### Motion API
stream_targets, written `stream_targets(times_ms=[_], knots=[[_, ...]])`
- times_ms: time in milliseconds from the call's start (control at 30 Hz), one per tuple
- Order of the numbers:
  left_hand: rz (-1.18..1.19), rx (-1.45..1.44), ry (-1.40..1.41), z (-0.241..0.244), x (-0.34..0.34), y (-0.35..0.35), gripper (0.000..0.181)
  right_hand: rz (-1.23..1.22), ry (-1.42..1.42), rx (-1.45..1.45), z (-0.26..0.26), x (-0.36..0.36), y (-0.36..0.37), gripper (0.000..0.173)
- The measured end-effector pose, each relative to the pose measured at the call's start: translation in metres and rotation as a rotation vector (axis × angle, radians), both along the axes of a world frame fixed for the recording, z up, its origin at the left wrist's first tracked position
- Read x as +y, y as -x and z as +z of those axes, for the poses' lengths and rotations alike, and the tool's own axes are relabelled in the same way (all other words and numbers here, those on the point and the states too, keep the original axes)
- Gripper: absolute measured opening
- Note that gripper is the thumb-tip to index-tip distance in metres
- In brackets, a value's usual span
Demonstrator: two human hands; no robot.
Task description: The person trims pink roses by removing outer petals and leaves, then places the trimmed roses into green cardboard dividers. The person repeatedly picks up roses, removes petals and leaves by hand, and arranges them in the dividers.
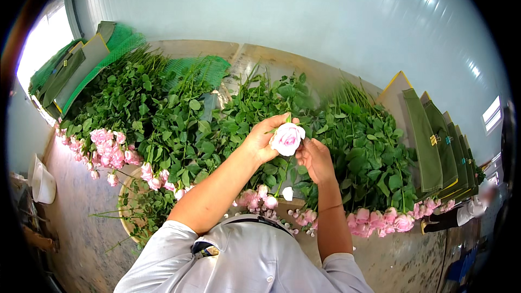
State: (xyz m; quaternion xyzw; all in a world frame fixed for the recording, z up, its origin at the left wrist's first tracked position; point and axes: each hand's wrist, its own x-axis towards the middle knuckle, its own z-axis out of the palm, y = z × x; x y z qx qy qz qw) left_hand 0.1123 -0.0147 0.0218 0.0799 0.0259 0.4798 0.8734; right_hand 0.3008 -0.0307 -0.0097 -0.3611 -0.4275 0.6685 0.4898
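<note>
A pale pink rose [288,139] with an open bloom faces up between my hands. My left hand [262,138] is closed around it from the left, with the thumb and fingers behind the bloom. My right hand [316,160] is at the bloom's lower right edge, fingers curled. Whether those fingers pinch a petal is hard to see. Below the hands there is a single whitish petal [287,193]. Under them on the table lie leafy rose stems [260,108], with pink rose heads [254,198] at the edge near me.
To the left is a large heap of pink roses [108,146], and another bundle [362,146] lies to the right. Green clipped cloth-covered boards [423,142] stand at right; green netting [197,71] lies behind. A round tub [126,203] holds cut foliage. Another person [468,213] stands far right.
</note>
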Motion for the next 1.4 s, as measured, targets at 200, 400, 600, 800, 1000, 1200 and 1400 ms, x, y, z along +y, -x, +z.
stream_targets(times_ms=[200,400,600,800,1000,1200,1400], knots=[[0.107,0.202,-0.055,-0.009,-0.005,-0.004,0.021,-0.061,0.02,-0.035,0.013,-0.001,0.012,0.03],[-0.121,1.39,-0.729,-0.047,-0.053,0.002,0.037,0.038,0.134,0.09,-0.01,0.013,-0.008,0.032],[0.014,2.558,-1.265,-0.118,-0.039,0.111,0.052,-0.173,-0.25,-0.439,0.049,-0.024,-0.053,0.031],[-0.172,2.625,-0.941,-0.142,-0.043,0.127,0.056,-0.28,-0.039,-0.703,0.13,-0.051,-0.166,0.034],[0.031,2.677,-0.875,-0.153,-0.037,0.117,0.056,-0.353,-0.081,-1.65,0.112,-0.046,-0.279,0.036],[0.179,2.454,-0.677,-0.13,-0.035,0.144,0.064,-0.334,-0.49,-1.207,0.111,-0.049,-0.118,0.036],[0.197,1.55,-0.517,-0.059,-0.022,0.087,0.065,0.042,-0.196,-1.184,-0.083,0.001,0.043,0.061]])
